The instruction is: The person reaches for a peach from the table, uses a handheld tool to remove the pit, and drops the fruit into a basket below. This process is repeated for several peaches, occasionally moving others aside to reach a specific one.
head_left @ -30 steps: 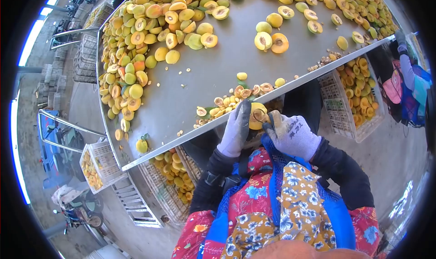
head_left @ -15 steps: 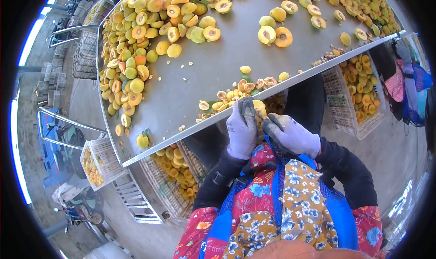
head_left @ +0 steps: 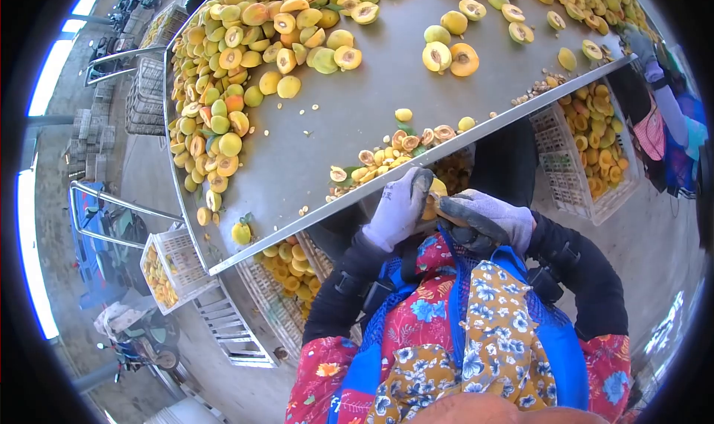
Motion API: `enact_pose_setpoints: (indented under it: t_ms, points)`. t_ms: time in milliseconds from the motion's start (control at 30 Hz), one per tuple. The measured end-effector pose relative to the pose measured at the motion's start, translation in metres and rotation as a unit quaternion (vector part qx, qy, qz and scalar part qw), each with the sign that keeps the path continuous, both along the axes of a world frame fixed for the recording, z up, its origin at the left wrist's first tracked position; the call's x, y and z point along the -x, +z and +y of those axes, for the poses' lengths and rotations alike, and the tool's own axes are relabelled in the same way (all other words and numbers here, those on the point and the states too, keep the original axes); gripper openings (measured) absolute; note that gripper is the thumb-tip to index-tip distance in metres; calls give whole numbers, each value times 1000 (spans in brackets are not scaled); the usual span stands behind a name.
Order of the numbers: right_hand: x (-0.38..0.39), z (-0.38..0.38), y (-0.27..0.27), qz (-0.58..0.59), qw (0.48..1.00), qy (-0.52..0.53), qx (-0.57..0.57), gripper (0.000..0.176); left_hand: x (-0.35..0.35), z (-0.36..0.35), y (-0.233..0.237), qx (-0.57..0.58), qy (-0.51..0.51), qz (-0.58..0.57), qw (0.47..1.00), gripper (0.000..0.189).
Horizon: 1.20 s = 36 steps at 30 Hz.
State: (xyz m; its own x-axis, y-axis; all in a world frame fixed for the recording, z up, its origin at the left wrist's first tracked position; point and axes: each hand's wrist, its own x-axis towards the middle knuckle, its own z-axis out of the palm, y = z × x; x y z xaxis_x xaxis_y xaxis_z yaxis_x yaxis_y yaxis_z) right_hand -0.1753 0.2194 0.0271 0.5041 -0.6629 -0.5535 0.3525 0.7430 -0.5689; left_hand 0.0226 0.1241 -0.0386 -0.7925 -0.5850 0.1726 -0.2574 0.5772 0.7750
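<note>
My left hand (head_left: pixel 400 210), in a pale glove with dark fingertips, is closed on a cut apricot (head_left: pixel 437 189) just below the table's front edge. My right hand (head_left: pixel 483 219), gloved the same way, is curled in against the apricot from the other side. Its dark-coated fingers are bent, and what lies inside them is hidden. Close ahead on the metal table (head_left: pixel 357 97), a small pile of apricot pits and scraps (head_left: pixel 387 156) lies along the edge. Whole and halved apricots (head_left: pixel 230 59) are heaped at the table's left and back.
A crate of apricot halves (head_left: pixel 587 149) stands under the table at right, another crate (head_left: pixel 286 275) at left. A smaller crate (head_left: pixel 167 268) sits beyond the table's left end. At far right, a co-worker's gloved hand (head_left: pixel 641 46) reaches over the table edge.
Both my hands have dropped slightly away from the table edge, and the right hand has turned, fingers curling under. The co-worker's arm at right has come up to the table.
</note>
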Motion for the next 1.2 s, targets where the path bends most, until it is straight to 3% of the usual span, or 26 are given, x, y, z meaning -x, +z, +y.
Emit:
enact_pose_setpoints:
  t_ms: [33, 100, 133, 200, 233, 267, 300, 333, 400, 467, 533, 567, 600, 633, 733, 767, 800, 833, 867, 933, 1000, 1033, 1067, 1133, 1200]
  points:
    - [1, -1, 1, 26, 999, 21, -13, 41, -2, -3, -3, 84, -56, -11, 995, 37]
    - [3, -4, 4, 77, 994, 64, -36, 42, -2, -6, -5, 135, -69, 2, 988, 36]
    - [2, -4, 4, 148, 986, 79, 21, 41, -1, -7, -5, 161, -75, 9, 984, 35]
    - [-2, -4, -1, 285, 943, 106, 132, 40, -1, -9, -6, 93, -104, -31, 990, 36]
    - [-1, -1, -15, 378, 863, 129, 311, 38, -1, -11, -6, 59, -119, -50, 990, 36]
    - [0, 6, -38, 452, 741, 148, 474, 36, -2, -12, -5, 21, -134, -72, 988, 37]
    - [1, 11, -50, 505, 585, 162, 614, 34, -4, -13, -4, -18, -147, -94, 985, 37]
    - [-3, 8, -33, 525, 603, 204, 566, 33, -5, -14, 0, -56, -161, -115, 979, 37]
    - [-9, 5, 2, 555, 630, 287, 462, 33, -1, -15, 26, -273, -120, -171, 939, 43]
    - [-15, 9, 6, 601, 614, 263, 439, 31, -9, -15, 32, -278, -101, -135, 946, 49]
    - [-18, 12, 6, 618, 626, 212, 426, 31, -30, -14, 9, -64, -103, -9, 993, 55]
    - [-18, 15, 5, 610, 646, 174, 424, 31, -37, -20, -13, -114, -105, -3, 988, 63]
    - [-16, 17, 3, 601, 666, 134, 421, 32, -43, -20, -7, -63, -87, -7, 994, 55]
    - [-12, 17, -8, 546, 747, 123, 358, 32, -50, -18, 5, -12, -68, -11, 998, 47]
    - [-6, 13, -31, 439, 847, 111, 277, 31, -98, -11, 35, 39, -6, -105, 994, 40]
    - [-5, 17, -52, 426, 853, 109, 283, 41, -130, -5, 29, 126, 7, -211, 969, 38]
    - [-4, 16, -56, 383, 866, 100, 307, 47, -145, 3, 54, 110, 31, -417, 902, 39]
    - [-4, 20, -79, 371, 877, 116, 282, 50, -147, 1, 72, -96, 225, -510, 825, 48]
    - [-3, 23, -99, 359, 888, 130, 256, 54, -145, 0, 90, -102, 297, -559, 768, 50]
    - [-10, 14, -88, 428, 849, 178, 256, 54, -143, -6, 91, 214, 291, -533, 765, 48]
    - [-21, 16, -94, 502, 820, 167, 217, 55, -88, -42, 93, 149, 307, -405, 848, 47]
    - [-23, 21, -104, 520, 805, 77, 276, 49, -51, -62, 90, 151, 279, -304, 898, 45]
    - [-20, 19, -106, 500, 812, 70, 291, 48, -7, -83, 90, 124, 242, -267, 924, 44]
    - [-12, 15, -107, 462, 825, 56, 320, 46, 73, -129, 49, 157, 186, -171, 955, 39]
    - [-5, 18, -106, 465, 824, 63, 317, 38, 143, -169, -1, 208, 178, -134, 953, 47]
